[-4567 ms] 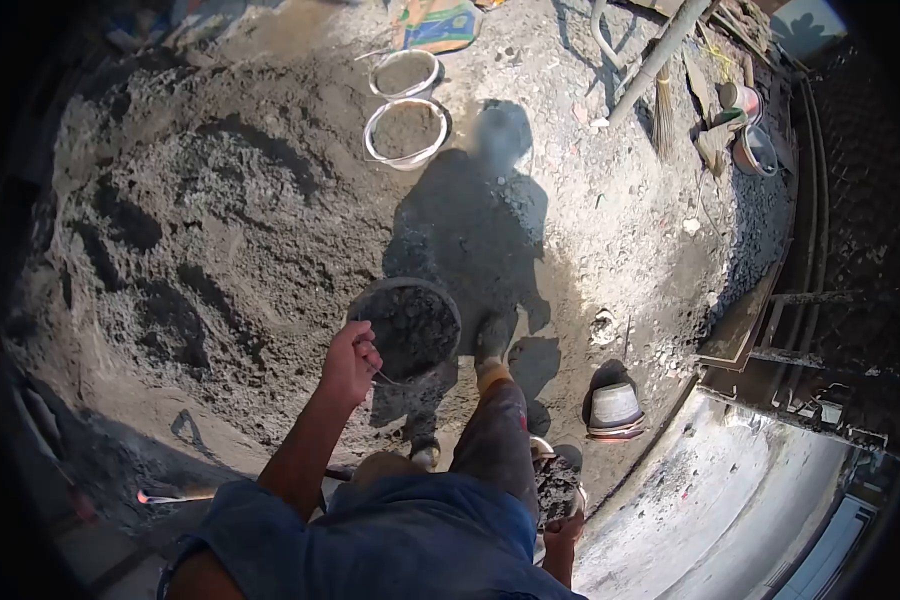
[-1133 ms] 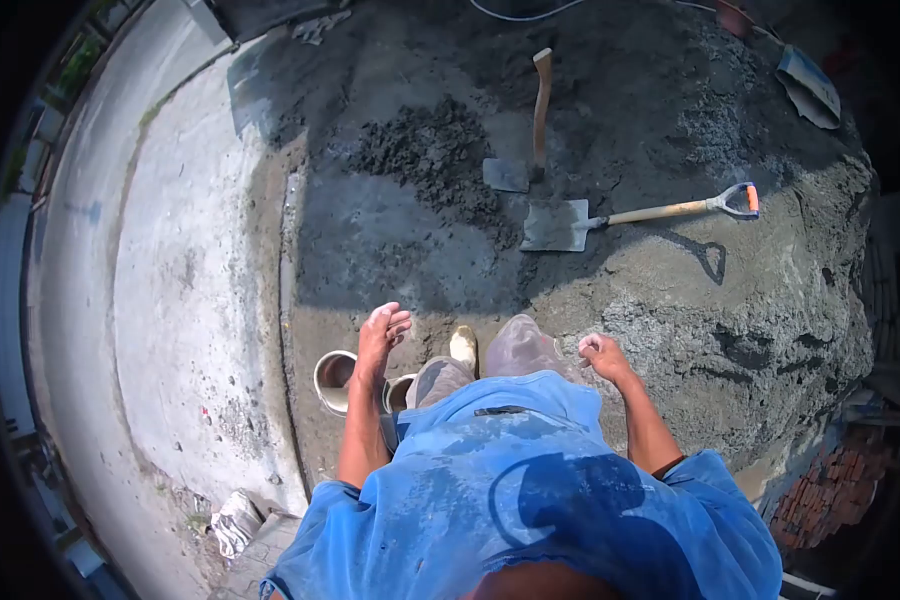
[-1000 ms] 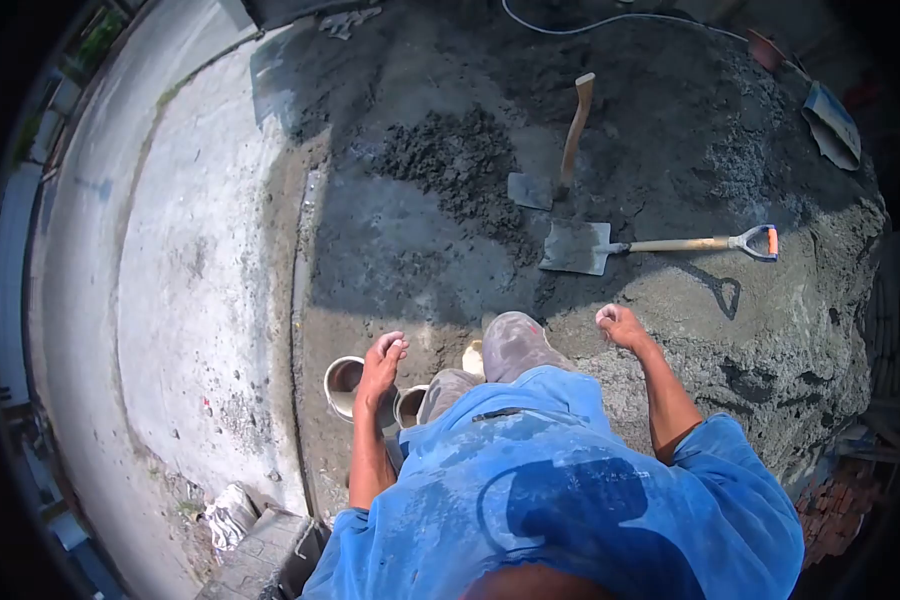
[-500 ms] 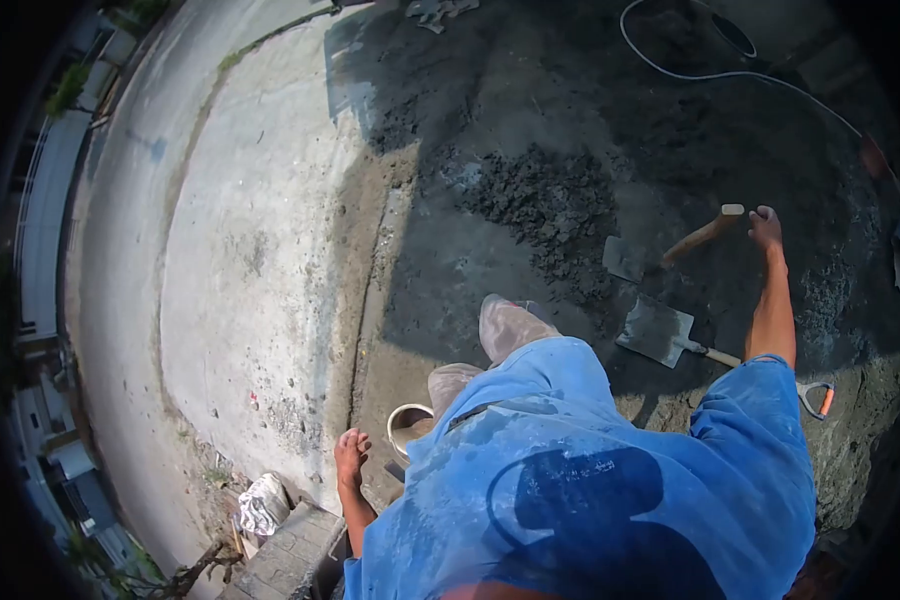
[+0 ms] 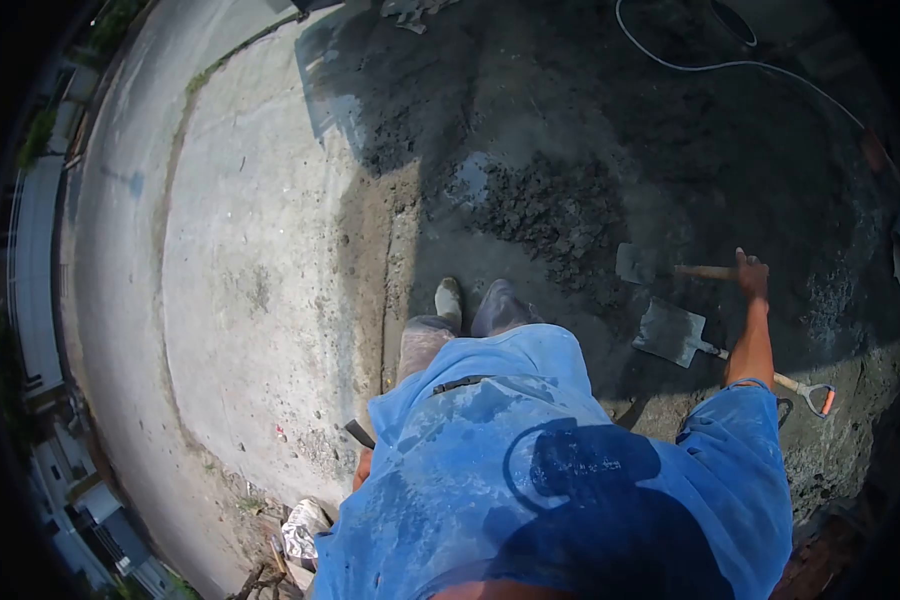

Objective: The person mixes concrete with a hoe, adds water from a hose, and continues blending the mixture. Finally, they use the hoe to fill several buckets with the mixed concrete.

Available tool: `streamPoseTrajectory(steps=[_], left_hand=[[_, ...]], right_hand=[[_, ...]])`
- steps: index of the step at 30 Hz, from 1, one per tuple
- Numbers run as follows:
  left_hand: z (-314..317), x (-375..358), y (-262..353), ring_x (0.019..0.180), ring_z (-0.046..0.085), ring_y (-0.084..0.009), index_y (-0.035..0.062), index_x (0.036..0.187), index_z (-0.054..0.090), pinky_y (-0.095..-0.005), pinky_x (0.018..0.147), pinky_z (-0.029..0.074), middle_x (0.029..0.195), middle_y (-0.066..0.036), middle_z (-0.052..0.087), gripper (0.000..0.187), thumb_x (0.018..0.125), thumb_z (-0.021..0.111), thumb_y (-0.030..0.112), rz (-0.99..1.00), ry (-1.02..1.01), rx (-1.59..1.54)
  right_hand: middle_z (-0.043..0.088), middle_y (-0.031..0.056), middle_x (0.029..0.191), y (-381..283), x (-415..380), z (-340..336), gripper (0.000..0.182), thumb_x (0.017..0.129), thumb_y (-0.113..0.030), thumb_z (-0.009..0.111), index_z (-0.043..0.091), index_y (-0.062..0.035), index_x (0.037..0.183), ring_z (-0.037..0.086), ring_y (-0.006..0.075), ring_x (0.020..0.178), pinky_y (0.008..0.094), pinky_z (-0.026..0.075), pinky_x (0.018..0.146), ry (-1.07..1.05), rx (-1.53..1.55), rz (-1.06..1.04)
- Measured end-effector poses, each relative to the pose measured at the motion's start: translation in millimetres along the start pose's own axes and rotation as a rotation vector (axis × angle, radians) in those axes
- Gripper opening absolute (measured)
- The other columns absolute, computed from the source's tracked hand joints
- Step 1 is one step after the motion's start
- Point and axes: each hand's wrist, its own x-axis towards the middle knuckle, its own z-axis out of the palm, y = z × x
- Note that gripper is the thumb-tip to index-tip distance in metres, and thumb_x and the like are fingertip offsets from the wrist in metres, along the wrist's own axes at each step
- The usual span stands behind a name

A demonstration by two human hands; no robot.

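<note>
My right hand (image 5: 753, 277) is closed around the end of a pale wooden handle (image 5: 705, 271). In line with it, at the edge of a dark, lumpy wet mortar heap (image 5: 567, 215), shows a flat grey blade (image 5: 635, 263), looking like a hoe. Just below lies a square-bladed shovel (image 5: 670, 332), its orange-gripped D-handle (image 5: 828, 402) beyond my right forearm. My left hand (image 5: 361, 468) is at my left side, mostly hidden by my blue shirt, fingers out of sight. Right above it a dark flat piece (image 5: 360, 433) sticks out; whether I hold it I cannot tell.
My boots (image 5: 449, 300) stand on the wet ground near the mortar. To the left runs a pale concrete slab (image 5: 250, 250). A white hose (image 5: 710, 68) curves across the upper right. A crumpled whitish sack (image 5: 305, 527) sits at lower left.
My right hand has come down onto the wooden handle, which has tipped lower. My left hand has drawn back behind my shirt. The pale bucket by my legs is out of sight, and my feet have shifted.
</note>
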Motion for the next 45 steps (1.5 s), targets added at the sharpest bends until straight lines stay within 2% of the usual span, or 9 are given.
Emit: streamPoseTrajectory(steps=[3, 5, 9, 11, 17, 24, 28, 36, 45], left_hand=[[-40.2, 55.8, 77.3, 0.080, 0.061, -0.0189, 0.0123, 0.116, 0.055, -0.0381, 0.074, 0.046, 0.100, -0.004, 0.065, 0.039, 0.087, 0.054, 0.038, 0.008, 0.006, -0.075], [-68.7, 81.5, 152.0, 0.082, 0.060, -0.0176, 0.0121, 0.119, 0.053, -0.0387, 0.074, 0.044, 0.099, -0.003, 0.065, 0.040, 0.087, 0.054, 0.037, 0.040, 0.129, -0.179], [-102.2, 126.5, 269.9, 0.089, 0.059, -0.0194, 0.0120, 0.121, 0.051, -0.0429, 0.078, 0.042, 0.105, -0.004, 0.062, 0.046, 0.086, 0.054, 0.042, 0.219, 0.187, -0.015], [-91.8, 144.5, 329.2, 0.095, 0.060, -0.0231, 0.0117, 0.123, 0.051, -0.0459, 0.081, 0.042, 0.109, -0.007, 0.062, 0.047, 0.088, 0.053, 0.042, 0.255, 0.165, 0.087], [56.6, 120.8, 451.9, 0.103, 0.059, -0.0268, 0.0050, 0.129, 0.046, -0.0402, 0.084, 0.044, 0.116, -0.015, 0.061, 0.055, 0.090, 0.052, 0.042, 0.398, -0.043, 0.285], [190.5, 48.2, 502.9, 0.102, 0.060, -0.0215, 0.0048, 0.126, 0.050, -0.0347, 0.084, 0.047, 0.112, -0.010, 0.062, 0.045, 0.093, 0.050, 0.035, 0.434, -0.652, 0.616], [179.2, 50.6, 499.4, 0.097, 0.060, -0.0212, -0.0039, 0.118, 0.053, -0.0328, 0.085, 0.049, 0.104, -0.013, 0.063, 0.038, 0.093, 0.052, 0.025, 0.401, -0.431, 0.582], [123.8, 65.3, 471.6, 0.086, 0.063, -0.0187, 0.0044, 0.114, 0.056, -0.0288, 0.065, 0.047, 0.099, -0.010, 0.065, 0.038, 0.090, 0.053, 0.035, 0.167, -0.200, 0.497], [91.4, 147.4, 455.4, 0.086, 0.062, -0.0209, 0.0099, 0.110, 0.058, -0.0386, 0.073, 0.048, 0.104, -0.006, 0.064, 0.033, 0.087, 0.053, 0.032, 0.083, -0.389, 0.858]], right_hand=[[0.064, 0.0238, 0.101, -29.8, -63.4, 16.7, 0.061, 0.087, -0.055, 0.048, 0.063, 0.0029, 0.099, 0.061, 0.0422, 0.086, 0.0487, 0.047, 0.079, 0.459, 0.030, 0.364], [0.063, 0.0200, 0.098, -55.0, -100.6, -7.8, 0.059, 0.086, -0.054, 0.052, 0.064, 0.0028, 0.097, 0.062, 0.0340, 0.074, 0.0477, 0.052, 0.061, 0.253, 0.678, 0.789], [0.061, 0.0120, 0.079, 82.2, -94.9, 138.4, 0.042, 0.085, -0.041, 0.061, 0.064, -0.0013, 0.096, 0.059, 0.0246, 0.061, 0.0414, 0.050, 0.044, -0.162, 0.529, 0.634], [0.062, 0.0104, 0.078, 11.1, -127.3, 86.2, 0.030, 0.083, -0.035, 0.064, 0.065, -0.0069, 0.095, 0.059, 0.0238, 0.061, 0.0410, 0.052, 0.046, -0.210, 0.920, 1.063], [0.061, 0.0131, 0.084, -4.2, -150.2, 81.2, 0.027, 0.085, -0.021, 0.063, 0.058, -0.0034, 0.105, 0.065, 0.0304, 0.078, 0.0489, 0.056, 0.055, -0.514, 1.137, 1.111], [0.062, 0.0114, 0.087, -16.2, -149.2, 157.3, 0.020, 0.089, -0.015, 0.058, 0.050, -0.0044, 0.105, 0.064, 0.0228, 0.072, 0.0407, 0.058, 0.064, -0.445, 1.909, 1.276], [0.055, 0.0039, 0.071, -7.6, -139.1, 155.4, 0.011, 0.089, -0.013, 0.059, 0.052, -0.0049, 0.088, 0.054, 0.0140, 0.059, 0.0278, 0.051, 0.056, -0.547, 2.649, 1.193], [0.053, 0.0067, 0.060, -87.8, -87.5, 90.8, 0.012, 0.081, -0.012, 0.060, 0.056, -0.0052, 0.072, 0.057, 0.0240, 0.056, 0.0351, 0.050, 0.052, 0.150, 2.152, 0.914], [0.053, 0.0063, 0.060, -174.0, -45.4, 40.4, 0.017, 0.086, -0.015, 0.058, 0.053, -0.0066, 0.072, 0.055, 0.0223, 0.053, 0.0365, 0.050, 0.053, -0.488, 2.085, 0.759]])
